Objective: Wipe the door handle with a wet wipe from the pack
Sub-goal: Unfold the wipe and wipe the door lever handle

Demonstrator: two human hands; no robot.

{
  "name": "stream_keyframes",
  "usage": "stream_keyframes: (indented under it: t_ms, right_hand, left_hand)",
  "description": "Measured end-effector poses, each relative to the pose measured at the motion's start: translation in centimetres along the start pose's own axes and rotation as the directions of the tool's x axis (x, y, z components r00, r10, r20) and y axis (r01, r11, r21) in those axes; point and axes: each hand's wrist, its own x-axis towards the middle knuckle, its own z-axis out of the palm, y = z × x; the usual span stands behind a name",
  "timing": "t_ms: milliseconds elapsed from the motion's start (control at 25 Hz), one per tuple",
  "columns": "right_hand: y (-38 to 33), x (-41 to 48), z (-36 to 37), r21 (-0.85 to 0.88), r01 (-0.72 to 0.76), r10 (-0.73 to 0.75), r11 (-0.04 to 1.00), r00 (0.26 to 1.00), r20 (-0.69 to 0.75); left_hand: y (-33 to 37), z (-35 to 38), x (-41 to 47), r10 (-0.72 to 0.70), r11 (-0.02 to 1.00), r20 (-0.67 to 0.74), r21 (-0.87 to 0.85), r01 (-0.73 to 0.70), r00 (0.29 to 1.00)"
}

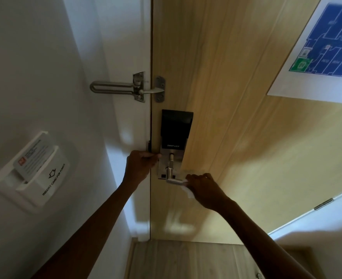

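door handle (173, 179): metal lever on the smart lock plate (171, 158), low centre of view; free end points toward 3 o'clock, pivot at its 9 o'clock end.
wet wipe (188, 189): bunched in the right hand (201, 187), touching the lever's free end; a loose white tail hangs toward 6 o'clock.
right hand: fingers curled shut round the wipe, pressing it on the lever tip.
left hand (140, 165): at 9 o'clock of the lock plate, on the door edge (150, 137), fingers curled. Looks like bracing; cannot tell if it grips anything.
pack: not in view.
handling, wipe: judged soft, limp, light, damp. No stiffness, so pinch it bunched and wrap it round the bar instead of pushing flat.
handling, lever: judged rigid, smooth, probably slick when wet; likely sprung, so downward pressure would turn it.
where to hold: wipe cupped round the bar from 6 o'clock, thumb on top; slide toward 9 o'clock to the pivot.
risk: loose tail may snag, or the wipe may slip off the tip.
stage: wiping under way at the outer end; stem near the plate looks untouched.
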Motion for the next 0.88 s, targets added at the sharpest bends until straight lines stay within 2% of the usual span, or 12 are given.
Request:
stream_keyframes:
  t_ms: [80, 120, 200, 280, 320, 400, 480, 600, 760, 800, 880]
  right_hand:
    - [1.3, -1.7, -0.8, 0.202, -0.128, 0.133, 0.971, 0.991, -0.012]
    - [1.2, -2.2, -0.7, 0.337, -0.2, 0.22, 0.92, 0.975, -0.019]
    - [-0.3, -2.7, 0.6, 0.616, -0.299, 0.417, 0.729, 0.907, -0.054]
    - [-2.1, -2.9, 2.3, 0.828, -0.289, 0.602, 0.481, 0.795, -0.073]
    - [-2.9, -3.0, 2.8, 0.88, -0.265, 0.673, 0.394, 0.735, -0.079]
    - [-3.7, -2.5, 3.2, 0.914, -0.264, 0.779, 0.307, 0.622, -0.082]
    - [-3.4, -1.5, 3.1, 0.922, -0.299, 0.823, 0.246, 0.568, -0.036]
    - [-2.8, -1.4, 2.8, 0.943, -0.289, 0.812, 0.165, 0.583, 0.037]
    - [-4.1, -3.0, 1.8, 0.942, -0.264, 0.814, 0.207, 0.581, -0.016]
    - [-4.0, -2.7, 1.5, 0.959, -0.251, 0.824, 0.134, 0.565, 0.032]
    - [-3.3, -1.6, 0.9, 0.965, -0.167, 0.801, -0.201, 0.54, 0.26]
  left_hand:
    - [0.0, 0.0, -0.1, -0.004, 1.0, -0.005, -0.007, 0.004, 1.0]
    - [0.1, 0.1, -0.1, -0.003, 1.0, -0.009, -0.004, 0.003, 1.0]
    - [0.1, 0.1, -0.2, -0.005, 1.0, -0.007, 0.001, 0.005, 1.0]
    - [0.0, 0.2, -0.4, -0.01, 1.0, -0.01, 0.0, 0.01, 1.0]
    - [0.0, 0.2, -0.5, -0.007, 1.0, -0.018, -0.002, 0.007, 1.0]
    - [-0.1, 0.3, -0.5, 0.01, 1.0, -0.027, -0.001, -0.01, 1.0]
    - [-0.3, 0.2, -0.3, 0.022, 1.0, -0.023, 0.005, -0.022, 0.999]
    - [-0.4, 0.3, -0.4, 0.024, 1.0, -0.022, -0.002, -0.024, 0.999]
    - [0.0, 0.6, -0.7, 0.024, 0.999, -0.043, 0.041, -0.023, 0.999]
    - [0.0, 0.6, -0.7, 0.034, 0.998, -0.043, 0.048, -0.032, 0.998]
    - [0.0, 0.5, -0.7, 0.045, 0.998, -0.036, 0.042, -0.044, 0.998]
